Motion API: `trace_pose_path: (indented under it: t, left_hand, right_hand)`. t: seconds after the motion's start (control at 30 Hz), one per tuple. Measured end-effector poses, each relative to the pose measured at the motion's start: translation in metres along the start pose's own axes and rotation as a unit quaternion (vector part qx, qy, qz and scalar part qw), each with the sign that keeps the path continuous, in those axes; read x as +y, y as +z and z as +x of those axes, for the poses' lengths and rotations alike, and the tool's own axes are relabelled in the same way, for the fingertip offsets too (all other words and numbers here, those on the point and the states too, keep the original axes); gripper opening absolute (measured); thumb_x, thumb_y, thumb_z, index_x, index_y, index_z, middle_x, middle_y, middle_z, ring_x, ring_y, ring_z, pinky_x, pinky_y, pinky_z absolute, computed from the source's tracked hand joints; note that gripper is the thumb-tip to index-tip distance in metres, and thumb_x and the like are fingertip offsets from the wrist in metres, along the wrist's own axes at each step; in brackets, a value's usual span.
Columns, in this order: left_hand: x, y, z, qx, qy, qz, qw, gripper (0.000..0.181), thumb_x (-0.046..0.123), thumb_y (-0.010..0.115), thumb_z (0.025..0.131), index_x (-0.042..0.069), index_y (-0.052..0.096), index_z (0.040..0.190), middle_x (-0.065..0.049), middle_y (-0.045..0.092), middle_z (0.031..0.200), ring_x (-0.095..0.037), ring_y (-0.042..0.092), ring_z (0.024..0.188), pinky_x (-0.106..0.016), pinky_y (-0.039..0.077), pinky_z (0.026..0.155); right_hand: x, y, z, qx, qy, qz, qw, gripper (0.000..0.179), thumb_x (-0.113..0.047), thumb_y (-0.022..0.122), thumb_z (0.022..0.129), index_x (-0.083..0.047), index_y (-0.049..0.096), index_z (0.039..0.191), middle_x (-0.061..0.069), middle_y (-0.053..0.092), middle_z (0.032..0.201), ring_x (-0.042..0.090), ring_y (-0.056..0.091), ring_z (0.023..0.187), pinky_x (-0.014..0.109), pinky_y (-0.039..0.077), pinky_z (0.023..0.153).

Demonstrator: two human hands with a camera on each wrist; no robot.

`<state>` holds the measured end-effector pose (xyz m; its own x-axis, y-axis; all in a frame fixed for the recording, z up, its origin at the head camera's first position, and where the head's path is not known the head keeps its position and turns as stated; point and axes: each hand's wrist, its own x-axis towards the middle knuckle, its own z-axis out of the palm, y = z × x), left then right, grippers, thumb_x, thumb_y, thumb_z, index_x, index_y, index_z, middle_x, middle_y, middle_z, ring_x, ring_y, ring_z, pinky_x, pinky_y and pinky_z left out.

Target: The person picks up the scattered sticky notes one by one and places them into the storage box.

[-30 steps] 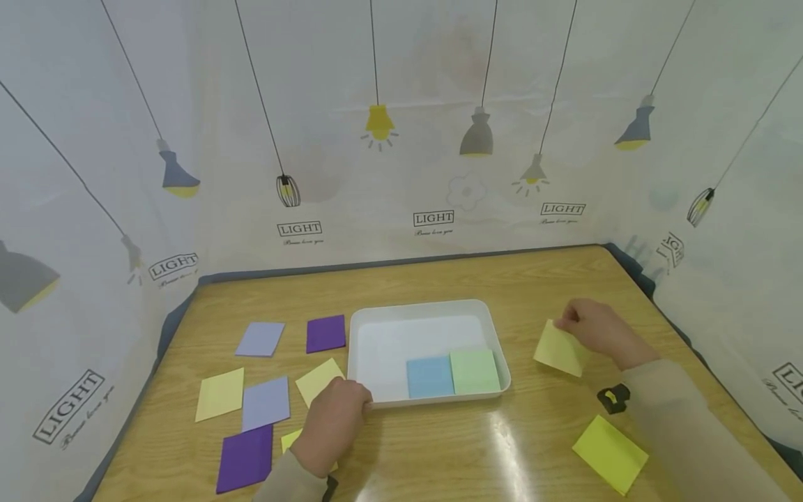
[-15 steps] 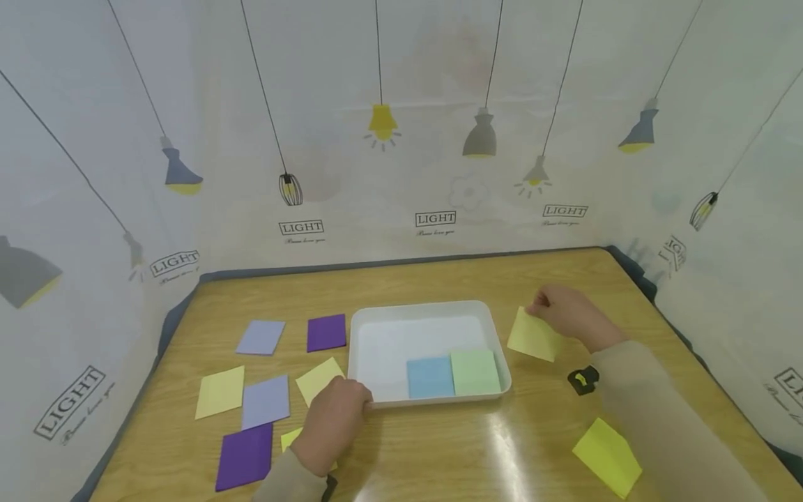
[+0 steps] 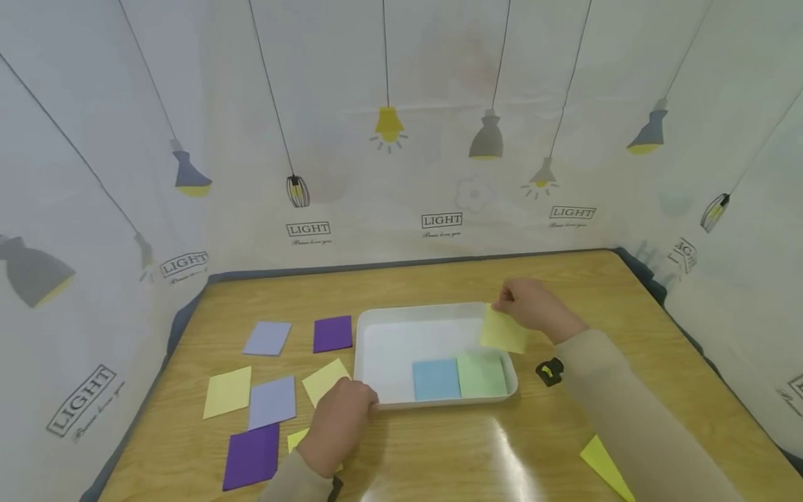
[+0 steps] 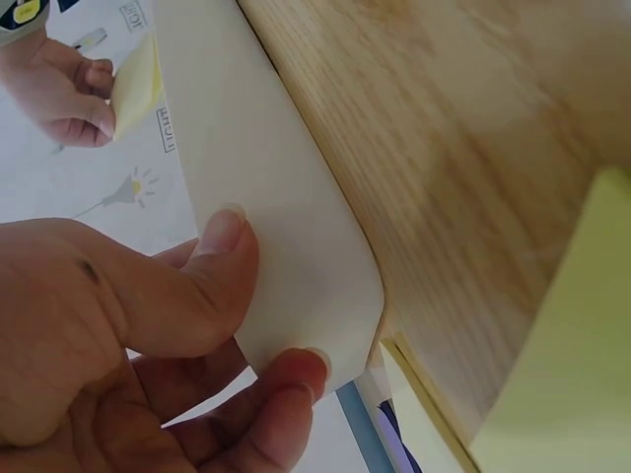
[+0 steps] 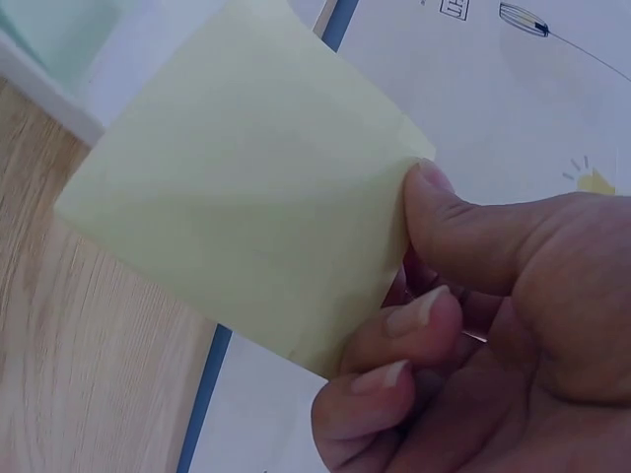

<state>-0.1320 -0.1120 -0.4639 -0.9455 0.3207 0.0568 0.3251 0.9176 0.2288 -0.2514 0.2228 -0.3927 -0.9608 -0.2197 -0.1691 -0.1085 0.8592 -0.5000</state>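
Observation:
My right hand (image 3: 533, 307) pinches a pale yellow sticky note pad (image 3: 503, 330) by its edge, above the right end of a white tray (image 3: 401, 315). In the right wrist view the thumb lies on one face of the pale yellow pad (image 5: 246, 187), which hangs tilted. With thumb and fingers, my left hand (image 3: 341, 422) grips the tray's near left corner; the left wrist view shows the tray wall (image 4: 286, 197) between them. Inside the tray, a blue pad (image 3: 436, 380) and a light green pad (image 3: 482, 374) lie side by side at the near right.
Left of the tray lie purple pads (image 3: 332, 334) (image 3: 251, 457), lavender pads (image 3: 267, 338) (image 3: 272, 402) and pale yellow pads (image 3: 227, 392) (image 3: 324, 380). A brighter yellow pad (image 3: 605, 466) is partly behind my right sleeve. A printed curtain (image 3: 351, 209) borders the wooden table (image 3: 439, 453).
My right hand has carried the pale yellow pad leftward from the table's right side to over the tray's right end. The left hand keeps its hold on the tray corner.

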Motion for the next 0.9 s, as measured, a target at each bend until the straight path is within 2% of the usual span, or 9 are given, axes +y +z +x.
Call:
trace_pose_path:
  t: [0.17, 0.47, 0.77, 0.9]
  left_hand:
    - [-0.001, 0.001, 0.000, 0.005, 0.000, 0.003, 1.0000, 0.031, 0.001, 0.076, 0.081, 0.015, 0.063, 0.057, 0.007, 0.059, 0.062, -0.009, 0.046, 0.065, -0.029, 0.048, 0.061]
    - [0.001, -0.001, 0.001, -0.002, -0.002, 0.001, 1.0000, 0.017, 0.007, 0.078, 0.082, 0.015, 0.075, 0.067, 0.005, 0.066, 0.068, -0.011, 0.052, 0.067, -0.032, 0.054, 0.065]
    - [0.000, 0.000, 0.001, -0.006, -0.009, -0.002, 0.9999, 0.022, 0.004, 0.076, 0.081, 0.015, 0.071, 0.064, 0.006, 0.062, 0.065, -0.010, 0.047, 0.067, -0.030, 0.048, 0.062]
    - [-0.001, 0.000, 0.000, -0.006, -0.008, -0.003, 1.0000, 0.021, 0.005, 0.076, 0.081, 0.015, 0.072, 0.064, 0.006, 0.063, 0.066, -0.011, 0.049, 0.067, -0.031, 0.050, 0.062]
  right_hand:
    - [-0.008, 0.006, 0.006, 0.002, -0.003, -0.004, 1.0000, 0.020, -0.023, 0.060, 0.101, -0.004, 0.061, 0.096, 0.009, 0.063, 0.090, 0.020, 0.054, 0.077, 0.030, 0.047, 0.065]
    - [-0.026, 0.020, 0.019, -0.012, -0.023, -0.007, 0.9996, 0.018, -0.023, 0.061, 0.101, -0.007, 0.059, 0.093, 0.005, 0.060, 0.085, 0.018, 0.052, 0.074, 0.029, 0.045, 0.063]
    - [-0.031, 0.034, 0.032, -0.021, -0.011, -0.011, 0.9997, 0.017, -0.023, 0.061, 0.100, -0.007, 0.058, 0.094, 0.006, 0.060, 0.086, 0.018, 0.052, 0.074, 0.029, 0.045, 0.062]
    - [-0.032, 0.041, 0.038, -0.026, -0.008, -0.024, 0.9993, 0.017, -0.022, 0.063, 0.100, -0.007, 0.059, 0.093, 0.006, 0.060, 0.085, 0.018, 0.052, 0.075, 0.029, 0.044, 0.063]
